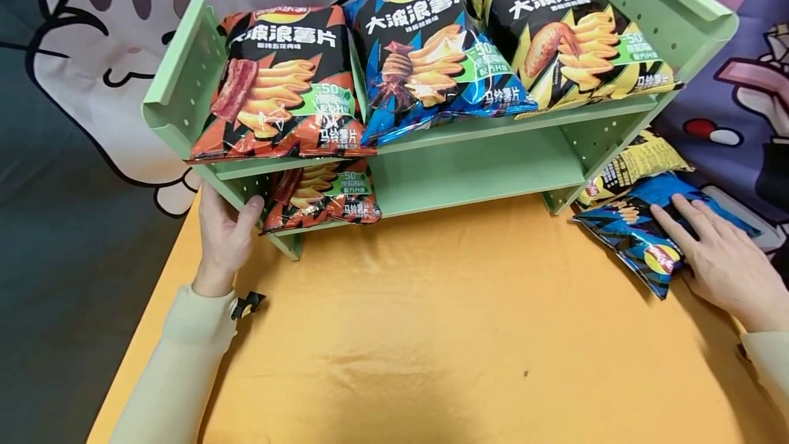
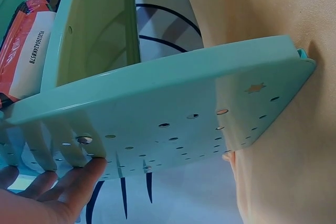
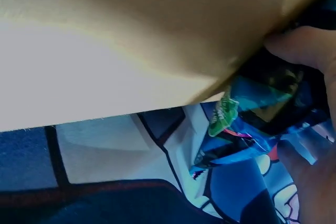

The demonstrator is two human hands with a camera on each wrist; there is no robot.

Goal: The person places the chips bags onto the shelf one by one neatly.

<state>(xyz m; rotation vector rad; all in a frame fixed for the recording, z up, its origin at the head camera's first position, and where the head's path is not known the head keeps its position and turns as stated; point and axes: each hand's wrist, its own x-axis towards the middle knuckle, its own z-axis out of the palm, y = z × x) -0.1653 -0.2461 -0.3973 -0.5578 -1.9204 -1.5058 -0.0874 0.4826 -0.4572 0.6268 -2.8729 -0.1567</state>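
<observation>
A light green two-tier shelf (image 1: 481,166) holds bags of potato chips. My left hand (image 1: 224,235) holds the shelf's left side panel (image 2: 173,114), thumb at the front edge and fingers against the perforated outer face. Beside the shelf's right end, my right hand (image 1: 724,259) grips a blue chip bag (image 1: 629,225), its fingers across the top of the bag. In the right wrist view, the thumb and fingers lie on opposite sides of this bag (image 3: 252,114). A yellow chip bag (image 1: 641,163) lies behind the blue one, partly covered by it.
On the top tier stand a red bag (image 1: 280,88), another blue bag (image 1: 425,60) and another yellow bag (image 1: 573,40). A second red bag (image 1: 327,190) sits at the lower tier's left. An orange cloth (image 1: 401,334) covers the table; a cartoon-print backdrop (image 1: 123,88) hangs behind.
</observation>
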